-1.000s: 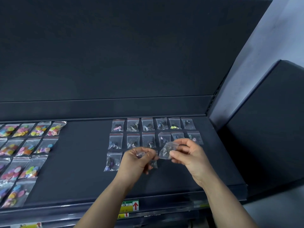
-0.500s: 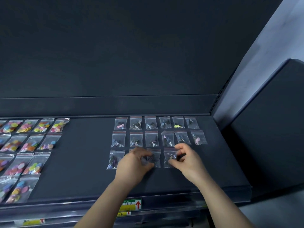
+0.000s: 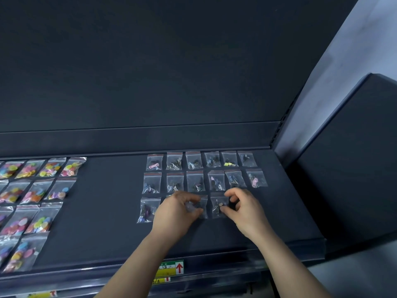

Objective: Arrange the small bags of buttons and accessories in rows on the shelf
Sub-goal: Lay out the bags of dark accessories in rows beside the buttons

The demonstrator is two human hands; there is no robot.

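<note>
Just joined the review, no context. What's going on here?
A person is laying small accessory bags in rows on a dark shelf. The left hand pinches one bag in the front row; the right hand pinches its neighbour. Two full rows of six sit behind them. Button bags lie at far left.

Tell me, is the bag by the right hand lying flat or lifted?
Lying flat on the shelf; the right hand holds the bag's edge.

Red up-arrow on green-yellow label (image 3: 169,269), shelf front edge (image 3: 214,274); its print illegible.
</note>
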